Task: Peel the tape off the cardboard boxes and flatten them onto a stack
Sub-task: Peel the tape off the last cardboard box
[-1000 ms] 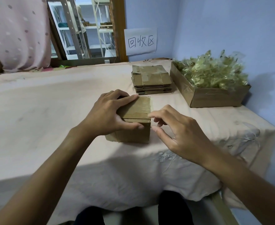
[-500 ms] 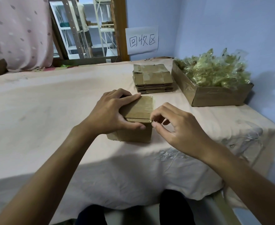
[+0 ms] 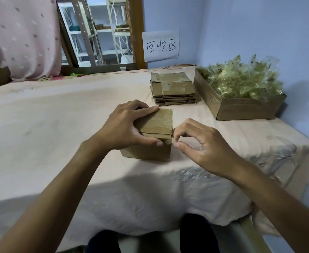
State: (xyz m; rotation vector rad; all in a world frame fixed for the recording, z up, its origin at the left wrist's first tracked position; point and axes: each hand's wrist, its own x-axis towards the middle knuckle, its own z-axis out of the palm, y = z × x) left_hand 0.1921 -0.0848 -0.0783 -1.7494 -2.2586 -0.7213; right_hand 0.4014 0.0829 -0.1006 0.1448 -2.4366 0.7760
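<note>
Left hand (image 3: 124, 126) is gripping the box (image 3: 153, 136) on the table (image 3: 40, 125), fingers on top, thumb across the front; right hand (image 3: 202, 145) is pinching the tape (image 3: 169, 142) end at the box's near right corner.

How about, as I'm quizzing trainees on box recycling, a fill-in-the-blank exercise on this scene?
1. The left hand grips the cardboard ____ from above.
2. The right hand pinches the ____ at that box's near right corner.
3. The stack of flattened boxes lies to the ____ of the carton of crumpled plastic.
4. The paper sign hangs on the ____.
Missing words: box; tape; left; wall.
</note>
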